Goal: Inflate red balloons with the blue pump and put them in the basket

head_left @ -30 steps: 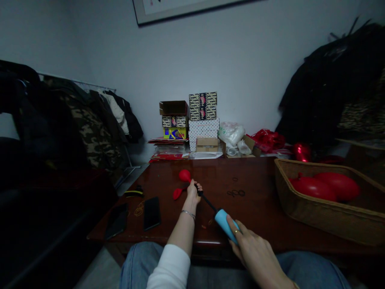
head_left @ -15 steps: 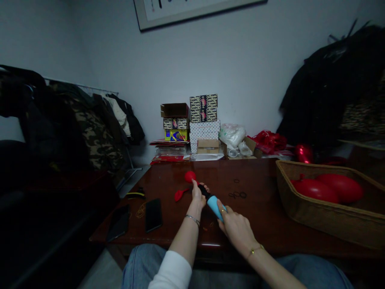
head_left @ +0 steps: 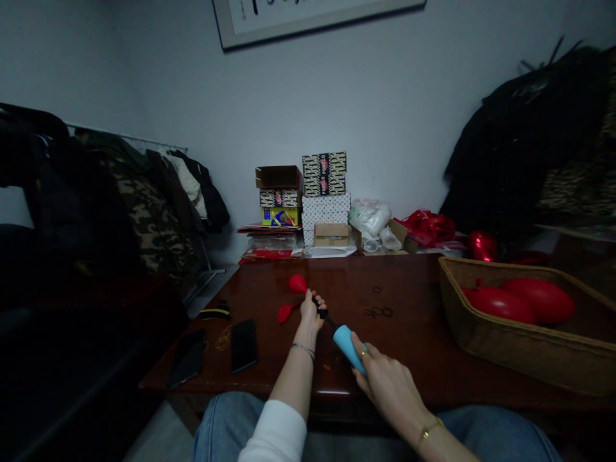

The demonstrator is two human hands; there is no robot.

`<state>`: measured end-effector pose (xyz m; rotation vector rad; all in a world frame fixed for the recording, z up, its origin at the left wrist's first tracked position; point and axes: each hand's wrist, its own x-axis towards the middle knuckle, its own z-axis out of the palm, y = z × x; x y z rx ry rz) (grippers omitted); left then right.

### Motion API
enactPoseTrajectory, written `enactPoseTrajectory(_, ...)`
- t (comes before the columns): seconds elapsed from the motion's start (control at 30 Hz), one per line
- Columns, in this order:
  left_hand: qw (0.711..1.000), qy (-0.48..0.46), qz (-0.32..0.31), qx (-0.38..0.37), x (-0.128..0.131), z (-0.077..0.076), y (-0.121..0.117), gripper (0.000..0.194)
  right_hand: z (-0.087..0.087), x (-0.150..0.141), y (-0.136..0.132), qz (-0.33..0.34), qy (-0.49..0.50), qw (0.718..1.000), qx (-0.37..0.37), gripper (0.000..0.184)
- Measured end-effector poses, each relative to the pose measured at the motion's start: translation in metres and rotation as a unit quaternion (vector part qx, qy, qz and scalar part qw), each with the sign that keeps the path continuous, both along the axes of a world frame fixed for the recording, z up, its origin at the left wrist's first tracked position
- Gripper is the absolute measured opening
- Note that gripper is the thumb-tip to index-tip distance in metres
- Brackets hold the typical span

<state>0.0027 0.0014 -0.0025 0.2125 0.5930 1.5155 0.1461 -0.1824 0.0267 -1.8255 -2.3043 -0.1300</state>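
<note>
My left hand [head_left: 312,310] is closed around the black front end of a hand balloon pump [head_left: 348,346], over the middle of the brown table. At its nozzle end, by my thumb, a small partly filled red balloon [head_left: 297,283] points away from me; the fingers cover where the two meet. My right hand [head_left: 391,380] grips the light blue barrel of the same pump, with a length of black shaft showing between the hands. A limp red balloon [head_left: 285,313] lies on the table just left of my left hand.
On the right stands a wicker basket [head_left: 520,340] with large red balloons [head_left: 538,300]. Black rings [head_left: 380,312] lie nearer the middle. Leftward are a dark phone [head_left: 244,345], rubber bands [head_left: 224,338] and a black-and-yellow tool [head_left: 215,312]. Stacked boxes [head_left: 325,174] stand at the back.
My right hand has drawn the blue barrel back toward me and to the right, exposing more black shaft. My left hand and the filled balloon have shifted slightly left.
</note>
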Motion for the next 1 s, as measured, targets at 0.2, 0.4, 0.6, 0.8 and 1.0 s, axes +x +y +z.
enactPoseTrajectory(0.2,1.000,-0.006,-0.007,0.004,-0.007,0.004,0.005,0.027,-0.011,0.022,-0.028,-0.019,0.005,1.000,-0.019,0.052)
enactPoseTrajectory(0.4,1.000,0.002,-0.014,-0.004,0.012,0.000,-0.005,0.030,-0.009,0.024,-0.027,-0.029,0.001,0.999,-0.014,0.051)
enactPoseTrajectory(0.6,0.999,0.027,-0.030,0.006,0.031,-0.001,-0.019,0.030,0.001,0.010,-0.002,-0.030,-0.034,0.999,0.022,0.050)
enactPoseTrajectory(0.8,0.999,0.046,-0.027,-0.002,0.034,-0.008,-0.018,0.028,0.007,-0.008,0.018,-0.028,-0.050,0.998,0.029,0.051)
enactPoseTrajectory(1.0,0.998,0.049,0.020,-0.026,0.014,-0.006,-0.007,0.029,-0.003,-0.008,0.007,-0.015,-0.051,0.998,0.042,0.053)
